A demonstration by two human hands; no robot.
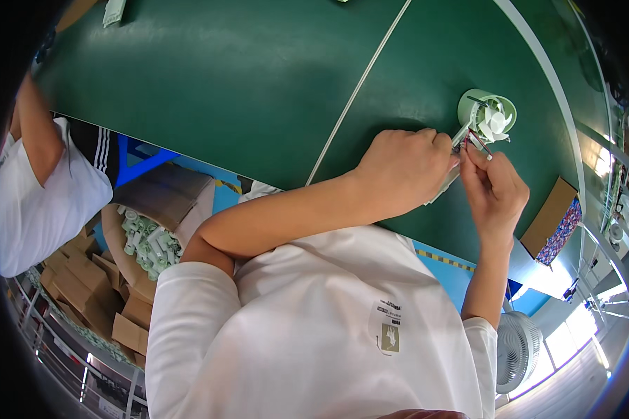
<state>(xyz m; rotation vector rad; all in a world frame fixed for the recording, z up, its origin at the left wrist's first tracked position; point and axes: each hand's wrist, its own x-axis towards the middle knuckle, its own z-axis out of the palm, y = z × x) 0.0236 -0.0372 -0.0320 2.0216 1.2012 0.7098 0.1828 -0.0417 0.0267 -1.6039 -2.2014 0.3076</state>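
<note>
Near the right side of the green work surface (258, 91), a small fan lies with its pale green round housing (466, 106) toward the far side. White fan blades (496, 124) show in its opening. My left hand (405, 171) is closed round the pale green handle part (446, 187) on the near side of the housing, mostly covering it. Thin red and dark wires (479, 140) come out between my hands. My right hand (495, 190) pinches these wires close to the left fingertips. Exactly where the wire ends sit is hidden by the fingers.
An open cardboard box of small red and blue parts (560, 227) stands at the right edge. At lower left, a carton holds pale green parts (147, 244), near more cardboard boxes (84, 286). Another person (56, 202) works at left. A floor fan (517, 353) stands at lower right.
</note>
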